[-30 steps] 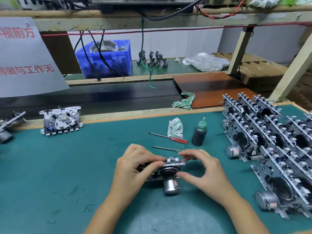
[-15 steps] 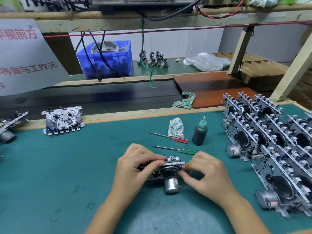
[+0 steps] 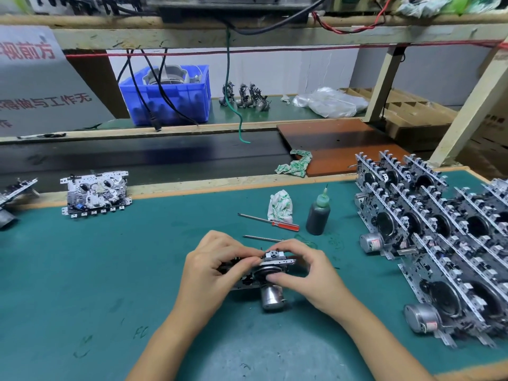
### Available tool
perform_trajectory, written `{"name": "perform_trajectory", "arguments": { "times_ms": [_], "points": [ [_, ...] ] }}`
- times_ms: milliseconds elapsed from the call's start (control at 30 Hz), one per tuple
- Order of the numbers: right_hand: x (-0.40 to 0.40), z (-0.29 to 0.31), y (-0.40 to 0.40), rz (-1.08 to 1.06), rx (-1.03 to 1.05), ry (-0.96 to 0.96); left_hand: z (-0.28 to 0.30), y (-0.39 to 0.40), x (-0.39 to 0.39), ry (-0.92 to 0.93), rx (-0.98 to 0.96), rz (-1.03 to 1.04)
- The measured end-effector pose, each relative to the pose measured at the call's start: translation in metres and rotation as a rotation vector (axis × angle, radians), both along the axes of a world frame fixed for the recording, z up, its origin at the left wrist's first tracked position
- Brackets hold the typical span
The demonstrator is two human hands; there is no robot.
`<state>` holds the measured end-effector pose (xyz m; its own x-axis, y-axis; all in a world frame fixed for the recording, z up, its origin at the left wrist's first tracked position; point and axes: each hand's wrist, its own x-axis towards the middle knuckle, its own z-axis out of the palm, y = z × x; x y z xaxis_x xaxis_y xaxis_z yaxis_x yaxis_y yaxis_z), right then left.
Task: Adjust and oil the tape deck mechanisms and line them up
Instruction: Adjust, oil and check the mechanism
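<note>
A tape deck mechanism (image 3: 270,273) with a round silver motor stands on edge on the green mat (image 3: 110,284), near the middle. My left hand (image 3: 217,266) grips its left side. My right hand (image 3: 305,270) pinches its top and front on the right. Rows of tape deck mechanisms (image 3: 439,243) stand upright in lines at the right. A dark oil bottle (image 3: 318,214) with a green nozzle stands behind my hands. One more mechanism (image 3: 96,193) lies flat at the far left of the mat.
A red-handled screwdriver (image 3: 270,221) and a second thin screwdriver (image 3: 262,238) lie just behind my hands. A crumpled rag (image 3: 280,205) sits beside the bottle. A dark conveyor belt (image 3: 143,158) runs behind the mat. A blue crate (image 3: 167,97) stands on the shelf beyond.
My right hand has closed in on the mechanism's right end, with the fingers now over its top. The left hand keeps the same grip.
</note>
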<state>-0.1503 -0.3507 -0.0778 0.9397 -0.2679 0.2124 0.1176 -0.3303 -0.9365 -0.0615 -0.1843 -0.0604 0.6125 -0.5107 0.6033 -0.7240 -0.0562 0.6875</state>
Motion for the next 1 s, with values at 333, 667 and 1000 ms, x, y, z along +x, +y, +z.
{"name": "perform_trajectory", "arguments": {
  "times_ms": [333, 667, 1000],
  "points": [
    [0.001, -0.001, -0.001, 0.037, 0.060, 0.010, 0.001, 0.000, 0.000, 0.022, -0.023, -0.025],
    [-0.030, -0.010, 0.006, -0.386, -0.642, -0.158, -0.001, 0.000, -0.002, -0.023, -0.020, 0.026],
    [-0.036, -0.011, 0.008, -0.363, -0.854, -0.109, 0.000, 0.000, -0.004, -0.012, -0.015, 0.018]
  ]
}}
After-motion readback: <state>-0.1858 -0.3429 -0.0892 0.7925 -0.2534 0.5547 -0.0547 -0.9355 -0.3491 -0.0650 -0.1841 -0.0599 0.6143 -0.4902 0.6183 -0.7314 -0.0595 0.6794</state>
